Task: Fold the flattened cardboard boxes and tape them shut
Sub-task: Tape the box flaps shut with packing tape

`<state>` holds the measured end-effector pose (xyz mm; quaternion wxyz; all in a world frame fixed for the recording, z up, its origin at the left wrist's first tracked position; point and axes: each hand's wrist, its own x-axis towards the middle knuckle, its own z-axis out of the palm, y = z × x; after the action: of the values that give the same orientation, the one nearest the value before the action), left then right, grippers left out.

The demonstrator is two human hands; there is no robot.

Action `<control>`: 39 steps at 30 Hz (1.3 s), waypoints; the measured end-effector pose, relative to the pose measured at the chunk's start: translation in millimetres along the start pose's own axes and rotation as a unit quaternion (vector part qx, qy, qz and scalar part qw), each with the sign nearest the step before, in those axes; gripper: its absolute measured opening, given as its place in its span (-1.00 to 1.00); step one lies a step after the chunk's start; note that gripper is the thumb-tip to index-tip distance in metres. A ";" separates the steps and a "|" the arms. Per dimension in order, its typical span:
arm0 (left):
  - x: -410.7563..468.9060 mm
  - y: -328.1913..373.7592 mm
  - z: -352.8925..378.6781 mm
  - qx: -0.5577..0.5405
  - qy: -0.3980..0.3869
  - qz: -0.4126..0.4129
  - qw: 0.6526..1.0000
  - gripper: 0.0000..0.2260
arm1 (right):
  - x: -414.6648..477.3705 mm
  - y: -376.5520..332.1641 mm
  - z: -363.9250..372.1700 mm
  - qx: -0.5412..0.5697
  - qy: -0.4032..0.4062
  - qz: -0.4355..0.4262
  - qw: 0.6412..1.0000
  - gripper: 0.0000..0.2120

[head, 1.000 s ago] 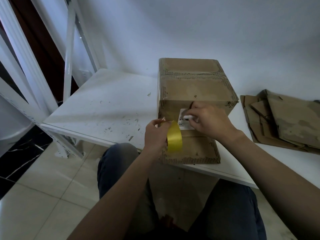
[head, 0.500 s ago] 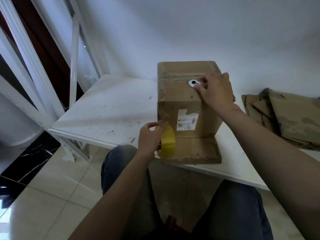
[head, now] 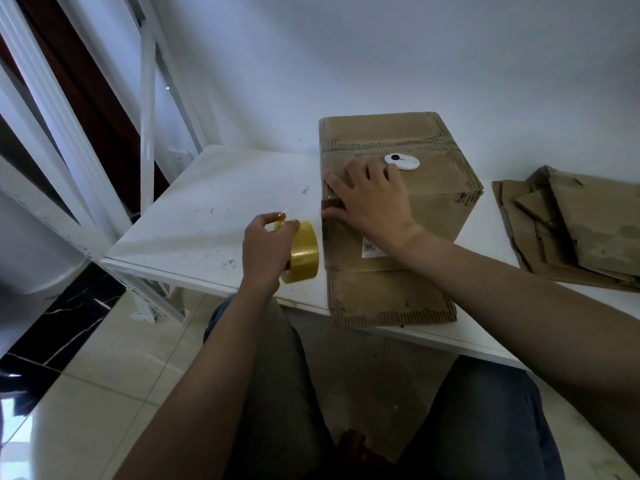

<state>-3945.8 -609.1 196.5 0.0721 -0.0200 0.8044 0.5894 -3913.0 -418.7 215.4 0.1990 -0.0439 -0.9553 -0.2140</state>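
The cardboard box (head: 433, 216) stands erected on the white counter (head: 207, 202), directly ahead of the person, with one unfolded flap (head: 388, 299) lying flat towards the counter's near edge. The right hand (head: 374, 199) rests on the box at its upper left corner, fingers spread flat across the top panel and thumb pressed against the left vertical edge. The left hand (head: 266, 247) grips the tape roll (head: 304, 254), fingers curled round its rim, just beside the box's left face but not touching it. The roll stands on edge, its axis roughly level and its band facing the box. A faint glossy strip appears to run from the roll towards the corner under the right thumb; whether it is already stuck down cannot be told. The box therefore lies to the right of the roll, and the right hand is the nearer of the two to the seam. The cardboard is brown, matte and creased, with exposed corrugation along the flap edges; the tape is yellow-tinted and shiny. A small white cutter (head: 401, 161), rounded and smooth, lies on the top panel just beyond the right fingertips. A stack of flattened cardboard (head: 588, 230) lies well apart on the right.
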 end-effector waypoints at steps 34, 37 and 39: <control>-79.3 35.9 63.2 -0.006 -0.077 0.070 0.995 -0.73 | -78.3 123.5 -26.8 0.137 -0.174 0.235 0.946 -0.53; -69.7 43.5 63.7 -0.001 -0.038 0.081 0.996 -0.72 | -92.1 114.7 -40.6 0.131 -0.160 0.230 0.951 -0.59; -58.9 47.1 60.3 0.018 -0.010 0.085 0.996 -0.68 | -98.9 100.1 -52.2 0.151 -0.138 0.216 0.955 -0.64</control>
<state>-3887.6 -540.5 231.4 0.0302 0.0560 0.8131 0.5786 -3786.5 -350.3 258.4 0.1111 -0.2474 -0.9625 -0.0110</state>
